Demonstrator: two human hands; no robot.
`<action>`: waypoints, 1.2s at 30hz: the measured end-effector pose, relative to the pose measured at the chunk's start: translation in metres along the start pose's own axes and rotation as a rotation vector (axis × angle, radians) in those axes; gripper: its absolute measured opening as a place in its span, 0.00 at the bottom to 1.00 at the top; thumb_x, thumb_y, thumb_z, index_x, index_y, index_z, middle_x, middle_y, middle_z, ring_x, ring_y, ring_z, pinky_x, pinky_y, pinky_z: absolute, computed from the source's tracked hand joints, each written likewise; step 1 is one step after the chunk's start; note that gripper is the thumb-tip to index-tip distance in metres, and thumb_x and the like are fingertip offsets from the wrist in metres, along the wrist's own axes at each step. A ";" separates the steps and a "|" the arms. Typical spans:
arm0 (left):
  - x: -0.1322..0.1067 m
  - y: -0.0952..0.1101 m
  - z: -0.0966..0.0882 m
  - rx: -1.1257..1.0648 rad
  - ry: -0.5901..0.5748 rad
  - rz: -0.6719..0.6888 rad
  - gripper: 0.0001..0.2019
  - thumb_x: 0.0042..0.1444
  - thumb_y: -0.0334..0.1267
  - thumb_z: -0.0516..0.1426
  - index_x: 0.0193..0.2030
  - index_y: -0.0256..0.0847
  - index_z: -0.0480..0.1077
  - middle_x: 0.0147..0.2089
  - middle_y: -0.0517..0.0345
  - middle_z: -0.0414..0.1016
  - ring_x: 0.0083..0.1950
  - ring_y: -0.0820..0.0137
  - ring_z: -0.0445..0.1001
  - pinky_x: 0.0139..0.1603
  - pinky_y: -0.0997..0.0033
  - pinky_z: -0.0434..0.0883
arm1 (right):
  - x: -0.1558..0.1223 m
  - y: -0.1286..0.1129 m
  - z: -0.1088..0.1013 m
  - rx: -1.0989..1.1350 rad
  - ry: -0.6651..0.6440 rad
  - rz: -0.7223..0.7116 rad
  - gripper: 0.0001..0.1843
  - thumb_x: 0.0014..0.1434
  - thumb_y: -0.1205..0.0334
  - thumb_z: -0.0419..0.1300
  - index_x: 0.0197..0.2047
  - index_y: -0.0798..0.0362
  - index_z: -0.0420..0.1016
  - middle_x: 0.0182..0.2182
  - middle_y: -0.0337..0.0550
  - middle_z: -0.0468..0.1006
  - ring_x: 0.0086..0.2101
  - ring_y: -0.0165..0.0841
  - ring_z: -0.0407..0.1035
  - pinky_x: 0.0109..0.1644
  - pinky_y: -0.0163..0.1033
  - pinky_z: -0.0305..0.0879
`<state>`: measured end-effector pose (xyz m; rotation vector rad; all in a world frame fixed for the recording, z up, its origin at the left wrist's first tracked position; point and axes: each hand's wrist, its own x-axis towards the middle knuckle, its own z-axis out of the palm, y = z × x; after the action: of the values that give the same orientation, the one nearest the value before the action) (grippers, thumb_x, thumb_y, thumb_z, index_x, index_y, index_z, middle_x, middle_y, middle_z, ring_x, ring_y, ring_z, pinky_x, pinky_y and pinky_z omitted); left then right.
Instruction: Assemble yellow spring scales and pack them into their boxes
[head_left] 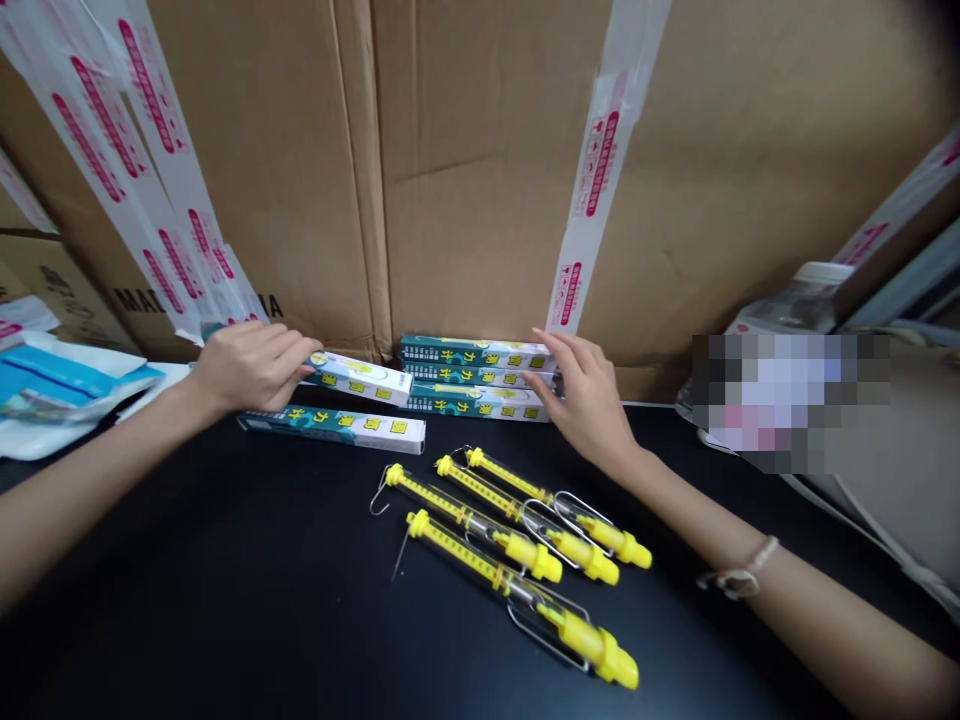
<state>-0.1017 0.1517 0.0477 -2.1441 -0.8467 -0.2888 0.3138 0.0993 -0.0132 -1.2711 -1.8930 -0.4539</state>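
Observation:
My left hand (251,365) is closed round the end of a narrow white-and-teal box (360,379), held just above the black table (225,580). Another such box (334,429) lies flat below it. My right hand (583,392) rests with fingers stretched against the right end of a stack of like boxes (472,378) set against the cardboard. Several yellow spring scales (517,545) with wire hooks lie side by side on the table in front of the stack.
Large taped cardboard cartons (480,170) wall off the back. Blue-and-white plastic bags (52,385) lie at the left. A clear plastic bottle (799,300) and a beige object (892,440) sit at the right.

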 end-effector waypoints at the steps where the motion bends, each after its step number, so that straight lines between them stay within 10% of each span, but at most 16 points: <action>1: 0.001 0.002 0.000 0.008 0.006 0.017 0.16 0.62 0.44 0.49 0.45 0.40 0.75 0.33 0.54 0.79 0.34 0.64 0.71 0.32 0.63 0.62 | 0.007 0.000 0.003 -0.012 -0.015 -0.011 0.23 0.67 0.59 0.56 0.64 0.48 0.66 0.56 0.54 0.72 0.56 0.51 0.64 0.57 0.59 0.63; 7: 0.003 0.003 0.000 0.066 0.102 0.082 0.16 0.63 0.41 0.49 0.45 0.38 0.75 0.32 0.55 0.79 0.32 0.66 0.70 0.31 0.65 0.61 | 0.035 0.002 0.005 -0.093 -0.057 -0.092 0.11 0.67 0.64 0.55 0.48 0.49 0.78 0.49 0.51 0.77 0.52 0.49 0.69 0.54 0.55 0.62; 19: 0.000 -0.010 -0.005 0.160 0.360 0.103 0.16 0.62 0.34 0.46 0.44 0.33 0.74 0.33 0.53 0.80 0.33 0.67 0.69 0.32 0.68 0.61 | 0.000 -0.013 -0.011 -0.162 -0.149 -0.298 0.14 0.70 0.65 0.54 0.55 0.50 0.75 0.47 0.48 0.82 0.46 0.41 0.73 0.55 0.48 0.60; 36: 0.036 0.094 -0.031 0.058 0.307 0.075 0.14 0.67 0.39 0.51 0.44 0.31 0.74 0.34 0.49 0.78 0.32 0.62 0.74 0.31 0.62 0.64 | -0.008 -0.035 -0.010 -0.002 -0.100 -0.169 0.23 0.66 0.69 0.54 0.64 0.58 0.65 0.57 0.61 0.71 0.57 0.50 0.64 0.59 0.59 0.64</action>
<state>-0.0106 0.1030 0.0285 -2.0054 -0.5891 -0.5324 0.2885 0.0727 -0.0089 -1.1587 -2.0951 -0.4877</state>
